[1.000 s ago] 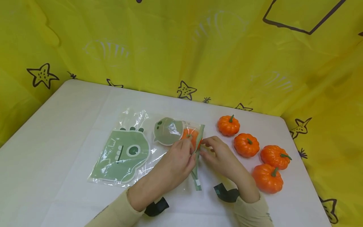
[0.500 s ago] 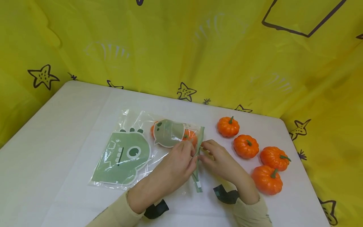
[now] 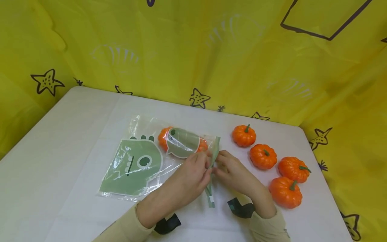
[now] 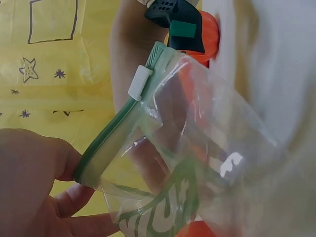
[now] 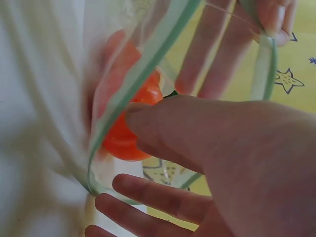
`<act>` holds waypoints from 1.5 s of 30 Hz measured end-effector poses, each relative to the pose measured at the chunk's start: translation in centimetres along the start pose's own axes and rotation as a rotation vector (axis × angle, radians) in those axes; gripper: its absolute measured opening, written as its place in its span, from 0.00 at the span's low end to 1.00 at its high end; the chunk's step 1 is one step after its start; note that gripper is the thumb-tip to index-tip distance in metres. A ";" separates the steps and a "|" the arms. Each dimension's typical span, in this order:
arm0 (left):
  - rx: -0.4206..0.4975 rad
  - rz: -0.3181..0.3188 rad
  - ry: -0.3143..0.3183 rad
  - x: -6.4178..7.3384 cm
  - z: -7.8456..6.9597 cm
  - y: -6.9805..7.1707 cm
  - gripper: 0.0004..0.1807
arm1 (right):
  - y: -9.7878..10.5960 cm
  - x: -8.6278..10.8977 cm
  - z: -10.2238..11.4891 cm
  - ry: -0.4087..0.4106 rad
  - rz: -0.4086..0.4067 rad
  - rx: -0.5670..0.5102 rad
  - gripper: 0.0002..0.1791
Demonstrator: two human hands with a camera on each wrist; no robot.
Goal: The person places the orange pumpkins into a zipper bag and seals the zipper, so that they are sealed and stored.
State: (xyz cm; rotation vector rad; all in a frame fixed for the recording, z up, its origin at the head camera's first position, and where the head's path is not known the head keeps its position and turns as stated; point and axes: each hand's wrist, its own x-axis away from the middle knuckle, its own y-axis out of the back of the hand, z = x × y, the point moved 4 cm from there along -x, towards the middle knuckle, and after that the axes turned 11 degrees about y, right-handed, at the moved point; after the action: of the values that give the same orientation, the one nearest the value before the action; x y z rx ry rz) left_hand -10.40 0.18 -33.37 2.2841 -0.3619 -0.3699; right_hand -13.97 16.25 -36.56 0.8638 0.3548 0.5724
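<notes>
While the left hand (image 3: 191,174) pinches the rim (image 3: 216,148) of the bag (image 3: 133,171) at centre frame, the right hand (image 3: 237,171) lies unclenched beside it; gentle, even outward pressure should spread it well.

On the table (image 3: 75,151), left of middle, a bag (image 3: 136,168) with its seal (image 3: 216,148) along the right end, slider (image 3: 211,199) at the near end of that. Inside, toward the far side, one pumpkin (image 3: 162,138) farther left and another pumpkin (image 3: 203,145) nearer the seal. At the seal, left hand (image 3: 190,173) on the bag side, right hand (image 3: 234,171) opposite. Farther right, outside the bag: back pumpkin (image 3: 244,135), second pumpkin (image 3: 263,156) before it and rightward, third pumpkin (image 3: 292,169) beyond, fourth pumpkin (image 3: 285,192) just before the third. Behind the table, a curtain (image 3: 169,50).
</notes>
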 end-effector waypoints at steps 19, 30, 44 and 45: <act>0.053 0.009 0.022 0.1 0.3 0.0 0.05 | -0.7 -0.7 0.5 0.022 0.022 0.072 0.15; 0.036 0.035 0.016 -0.4 0.6 -0.2 0.06 | 0.7 0.3 0.0 -0.037 0.012 0.071 0.19; 0.082 0.057 0.056 -0.3 -0.1 -0.7 0.04 | 6.6 3.8 -1.3 -0.197 -0.183 0.102 0.20; 0.084 0.061 0.060 -0.3 -0.1 -0.7 0.04 | 7.0 4.1 -1.4 -0.209 -0.209 0.111 0.19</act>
State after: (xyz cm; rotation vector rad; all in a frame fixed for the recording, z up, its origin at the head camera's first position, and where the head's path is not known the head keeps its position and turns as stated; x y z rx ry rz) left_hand -10.51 0.85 -33.78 2.3542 -0.4233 -0.2594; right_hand -13.71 23.12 -32.14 0.9701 0.2836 0.2672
